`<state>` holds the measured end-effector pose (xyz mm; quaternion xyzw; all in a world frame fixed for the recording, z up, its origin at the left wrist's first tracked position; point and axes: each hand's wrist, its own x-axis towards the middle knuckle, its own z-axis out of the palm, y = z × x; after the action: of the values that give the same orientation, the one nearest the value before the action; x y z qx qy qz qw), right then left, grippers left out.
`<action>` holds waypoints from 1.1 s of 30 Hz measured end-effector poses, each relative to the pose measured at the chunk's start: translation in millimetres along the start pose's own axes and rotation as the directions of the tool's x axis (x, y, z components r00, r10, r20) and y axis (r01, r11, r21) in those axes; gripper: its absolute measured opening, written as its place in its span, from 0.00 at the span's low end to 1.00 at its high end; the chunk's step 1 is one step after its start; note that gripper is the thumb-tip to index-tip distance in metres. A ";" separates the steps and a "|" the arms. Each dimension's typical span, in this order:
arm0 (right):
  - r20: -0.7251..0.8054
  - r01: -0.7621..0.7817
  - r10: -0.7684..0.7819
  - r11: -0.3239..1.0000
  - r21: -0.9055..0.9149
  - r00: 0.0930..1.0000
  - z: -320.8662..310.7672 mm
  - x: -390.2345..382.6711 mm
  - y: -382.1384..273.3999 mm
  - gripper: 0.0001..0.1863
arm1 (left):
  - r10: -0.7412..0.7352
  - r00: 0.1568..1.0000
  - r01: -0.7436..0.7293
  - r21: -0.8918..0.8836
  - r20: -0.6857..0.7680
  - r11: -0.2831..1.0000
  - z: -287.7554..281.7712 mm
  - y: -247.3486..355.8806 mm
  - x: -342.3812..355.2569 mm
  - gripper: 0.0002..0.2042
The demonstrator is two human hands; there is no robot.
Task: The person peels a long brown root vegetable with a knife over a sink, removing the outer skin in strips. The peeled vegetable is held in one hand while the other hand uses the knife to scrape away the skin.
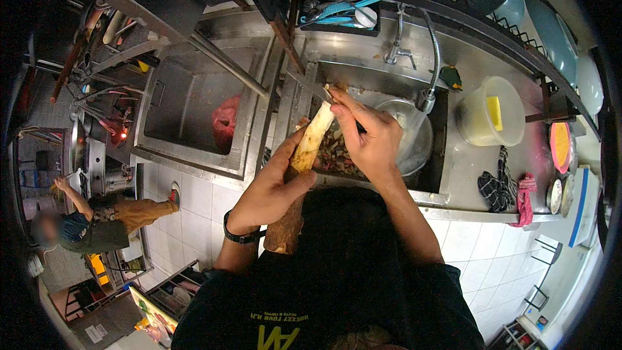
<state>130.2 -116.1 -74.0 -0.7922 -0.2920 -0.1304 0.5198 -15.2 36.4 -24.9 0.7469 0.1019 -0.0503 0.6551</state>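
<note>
My left hand (275, 188) is wrapped around a long cassava root (317, 126), slanted over the sink. Its upper end is peeled to pale flesh, while brown bark (283, 233) covers the end by my wrist. At the peeled tip, my right hand (372, 133) is closed on a knife, whose thin blade (312, 87) points up and left. The fingers cover its handle. Below both hands, the sink (337, 71) holds scattered peelings (334, 155) and a round clear bowl (421, 139).
A second sink (184, 84) on the left holds a red bundle (225, 123). A tap (398, 52) and spray hose (435, 45) stand behind. To the right are a plastic tub (492, 113) and cloths (499, 188). A rack post (287, 45) stands close. Another person (97, 220) works far left.
</note>
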 end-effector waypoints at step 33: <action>-0.050 0.177 -0.212 0.906 -0.384 0.976 53.7 1.3 2.7 0.13 | -0.192 0.977 0.160 -0.283 -0.090 0.946 -13.5 -15.1 -3.6 0.30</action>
<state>127.6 -68.1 -98.2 -0.8375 -0.3152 -0.2711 0.3546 -22.7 51.3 -36.9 0.6386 0.2122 -0.0505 0.7380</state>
